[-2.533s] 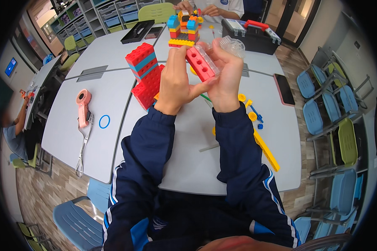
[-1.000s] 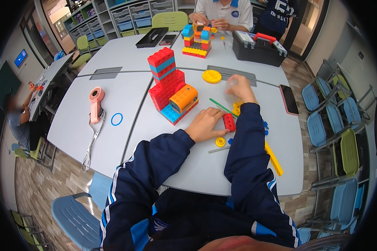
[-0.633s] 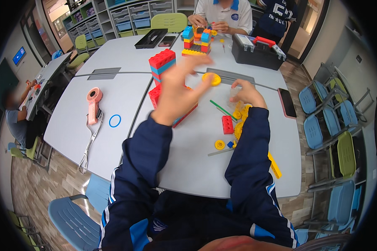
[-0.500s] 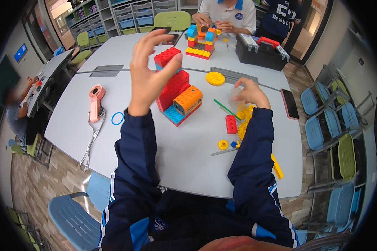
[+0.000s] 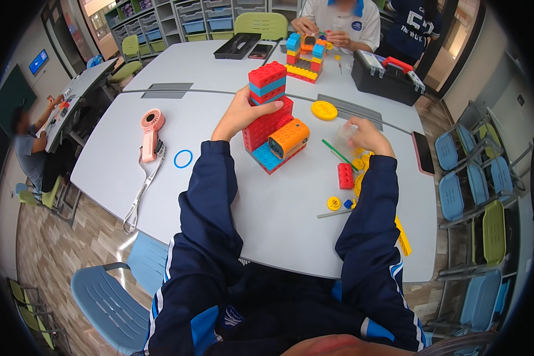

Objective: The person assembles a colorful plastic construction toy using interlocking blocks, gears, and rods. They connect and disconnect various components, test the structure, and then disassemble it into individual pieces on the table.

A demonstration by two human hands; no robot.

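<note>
My left hand (image 5: 236, 115) is wrapped round the tower of a toy-brick model (image 5: 268, 76), its thumb across the near side below a blue layer. This model has red and blue bricks, a blue base and an orange motor-like block (image 5: 289, 139) at its front. To the right, my right hand (image 5: 371, 139) is curled with its fingertips at a clear plastic piece (image 5: 345, 134), whose kind I cannot make out. Beside that hand lie a green rod (image 5: 336, 153), a red brick (image 5: 345, 177) and several yellow gears, partly hidden by my sleeve.
A yellow gear wheel (image 5: 324, 110) lies beyond the model. At left are a pink handheld fan (image 5: 151, 133) with a strap and a blue ring (image 5: 183, 158). A phone (image 5: 422, 153) lies at the right edge. Across the table, a person handles another brick model (image 5: 302, 65) beside a black toolbox (image 5: 385, 77).
My left hand came down from raised, spread fingers and closed round the model's tower. The right hand's fingers have curled in more. The whole view has shifted slightly.
</note>
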